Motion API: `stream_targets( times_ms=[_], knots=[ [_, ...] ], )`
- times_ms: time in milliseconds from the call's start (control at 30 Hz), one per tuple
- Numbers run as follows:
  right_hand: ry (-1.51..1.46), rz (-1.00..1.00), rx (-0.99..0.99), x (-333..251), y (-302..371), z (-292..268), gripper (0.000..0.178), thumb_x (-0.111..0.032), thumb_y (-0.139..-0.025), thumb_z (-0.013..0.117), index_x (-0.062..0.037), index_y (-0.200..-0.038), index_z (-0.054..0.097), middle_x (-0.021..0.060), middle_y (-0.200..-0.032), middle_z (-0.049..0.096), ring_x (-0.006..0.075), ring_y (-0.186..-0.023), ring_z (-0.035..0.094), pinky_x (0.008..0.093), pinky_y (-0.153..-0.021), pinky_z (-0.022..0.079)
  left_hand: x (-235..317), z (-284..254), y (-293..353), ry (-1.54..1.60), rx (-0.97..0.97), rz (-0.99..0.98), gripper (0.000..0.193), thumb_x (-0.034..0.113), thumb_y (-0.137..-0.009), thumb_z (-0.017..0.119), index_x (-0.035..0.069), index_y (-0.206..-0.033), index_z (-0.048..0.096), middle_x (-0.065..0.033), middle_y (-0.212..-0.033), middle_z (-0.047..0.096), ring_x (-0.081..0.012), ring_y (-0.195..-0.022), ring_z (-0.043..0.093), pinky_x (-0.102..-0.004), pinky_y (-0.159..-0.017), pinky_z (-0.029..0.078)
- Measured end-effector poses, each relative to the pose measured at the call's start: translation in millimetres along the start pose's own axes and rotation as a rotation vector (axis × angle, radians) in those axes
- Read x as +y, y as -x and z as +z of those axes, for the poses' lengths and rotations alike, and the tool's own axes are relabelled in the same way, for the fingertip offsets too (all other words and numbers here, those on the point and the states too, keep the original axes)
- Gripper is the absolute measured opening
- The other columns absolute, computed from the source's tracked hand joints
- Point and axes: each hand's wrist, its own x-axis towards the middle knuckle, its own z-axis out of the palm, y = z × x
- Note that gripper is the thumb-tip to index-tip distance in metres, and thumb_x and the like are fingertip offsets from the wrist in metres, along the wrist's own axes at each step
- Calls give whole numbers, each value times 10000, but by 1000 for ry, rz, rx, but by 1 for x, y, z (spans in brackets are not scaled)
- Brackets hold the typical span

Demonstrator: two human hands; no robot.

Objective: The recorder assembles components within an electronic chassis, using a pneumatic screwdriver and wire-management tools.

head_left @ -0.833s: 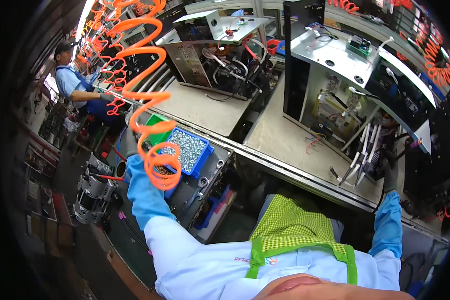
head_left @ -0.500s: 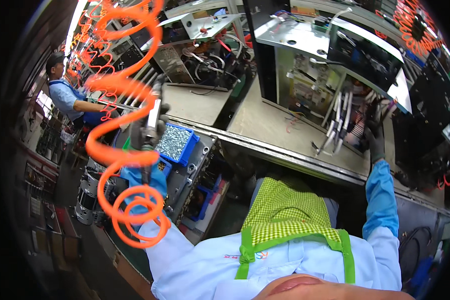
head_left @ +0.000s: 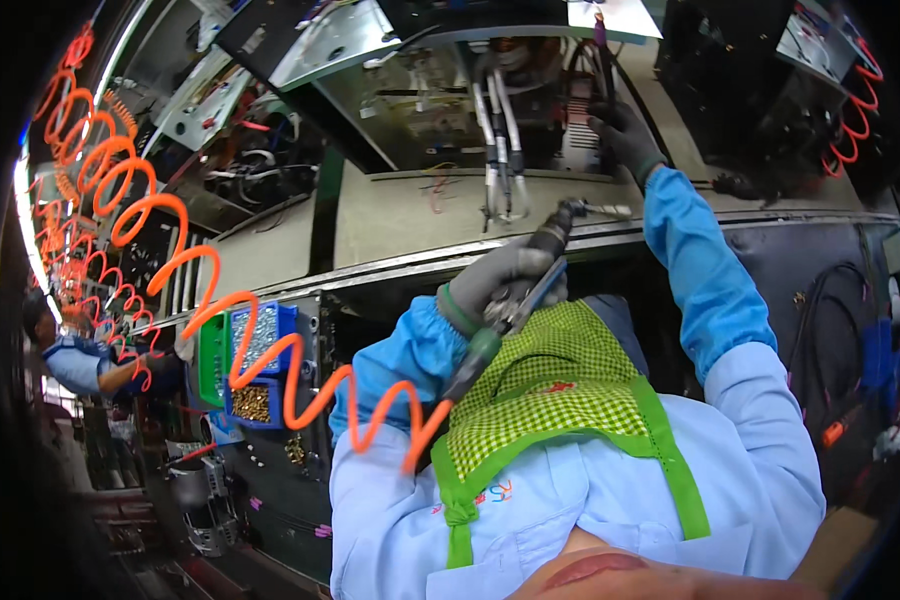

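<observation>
We see a strip light (head_left: 24, 190) glowing at far left and a pale, metal-edged bench (head_left: 375, 215) crossing the workshop.

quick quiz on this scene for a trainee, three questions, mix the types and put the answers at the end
1. Multiple choice: what does the left hand hold?
A) a hammer
B) a handheld tool joined to an orange coiled hose
C) a paper cup

2. True or false: in the picture, the green bin lies to the left of the blue bin with silver-coloured parts.

3. Fill the gap: the right hand, like the left, wears a grey ____.

Key: 1. B; 2. true; 3. glove
</observation>
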Motion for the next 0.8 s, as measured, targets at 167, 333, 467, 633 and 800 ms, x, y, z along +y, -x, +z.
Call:
stream_targets(
  times_ms=[167,333,467,633,800],
  knots=[
    [-10,46,44,13,8,-7,336,-291,-823,641,-43,-1049,637,117,-1184,503,239,-1126,498,325,-958,385,-12,-5,-62,333,141,64,250,169,-890,546,-42,-1023,540,-150,-961,616,-242,-944,624,-419,-892,526],
    [-81,60,-10,-8,6,-2,327,-302,-823,637,-48,-1029,637,103,-1165,497,237,-1105,500,331,-942,399,-34,-38,-101,563,39,216,222,99,-881,546,-38,-1054,521,-144,-1009,601,-285,-995,606,-543,-978,446],
    [-5,29,20,3,3,-5,317,-318,-812,637,-70,-1010,645,87,-1099,515,235,-1076,508,329,-924,409,-41,-45,-121,506,35,201,216,53,-860,545,-2,-1064,500,-128,-953,594,-280,-956,618,-518,-962,470],
    [-71,108,11,16,1,-3,311,-316,-794,662,-73,-988,651,78,-1101,509,227,-1071,509,327,-928,410,-59,-50,-140,386,-6,326,270,17,-819,569,25,-1060,447,-120,-917,569,-256,-867,625,-504,-909,509],
    [-70,111,6,23,-1,-5,288,-286,-793,676,-75,-987,652,69,-1103,501,215,-1068,510,322,-921,416,-71,-48,-146,356,23,329,369,12,-796,593,66,-1107,401,-130,-994,538,-270,-885,618,-498,-854,538]
  ],
)
